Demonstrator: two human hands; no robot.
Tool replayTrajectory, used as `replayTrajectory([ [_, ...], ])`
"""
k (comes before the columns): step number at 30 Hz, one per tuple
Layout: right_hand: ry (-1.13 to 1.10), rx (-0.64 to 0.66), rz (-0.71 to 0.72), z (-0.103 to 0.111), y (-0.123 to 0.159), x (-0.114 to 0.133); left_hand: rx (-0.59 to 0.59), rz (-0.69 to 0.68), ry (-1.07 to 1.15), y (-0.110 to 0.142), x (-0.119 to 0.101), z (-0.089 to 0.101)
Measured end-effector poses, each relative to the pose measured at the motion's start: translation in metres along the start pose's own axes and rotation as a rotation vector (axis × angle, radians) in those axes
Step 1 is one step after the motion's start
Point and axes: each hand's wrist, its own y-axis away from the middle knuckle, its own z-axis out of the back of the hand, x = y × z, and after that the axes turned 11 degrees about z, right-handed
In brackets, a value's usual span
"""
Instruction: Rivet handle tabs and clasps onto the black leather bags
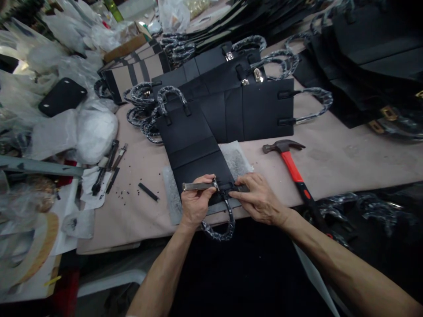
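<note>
A black leather bag panel [194,141] with plastic-wrapped loop handles at both ends lies in front of me on a pale slab [238,156]. My left hand [194,204] is closed around a silver metal hand tool [197,186], its cross-shaped end over the panel's near edge. Beside that end, my right hand [259,198] pinches with thumb and fingertips by the base of the near handle [218,237]. Something dark shows between those fingers, too small to make out. The near handle hangs over the table edge.
A claw hammer [292,165] with a red and black grip lies to the right. More black bag panels [261,110] are spread behind. Left are a small black strip [148,192], scattered black bits, slim tools [112,165] and plastic bags [95,132].
</note>
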Motion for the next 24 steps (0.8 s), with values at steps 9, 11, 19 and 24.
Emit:
replayTrajectory([
  [9, -0.016, 0.038, -0.066, 0.002, -0.004, 0.002, 0.034, -0.003, -0.035, -0.001, 0.0, 0.001],
  [11, -0.024, 0.044, -0.073, 0.003, -0.006, 0.003, 0.043, -0.01, -0.057, -0.001, 0.001, 0.001],
  [19, -0.013, 0.104, -0.077, 0.006, -0.012, 0.006, 0.097, -0.041, -0.118, -0.001, -0.004, -0.001],
  [24, -0.015, 0.084, -0.064, 0.003, -0.009, 0.005, 0.09, -0.045, -0.123, -0.001, -0.004, -0.001],
])
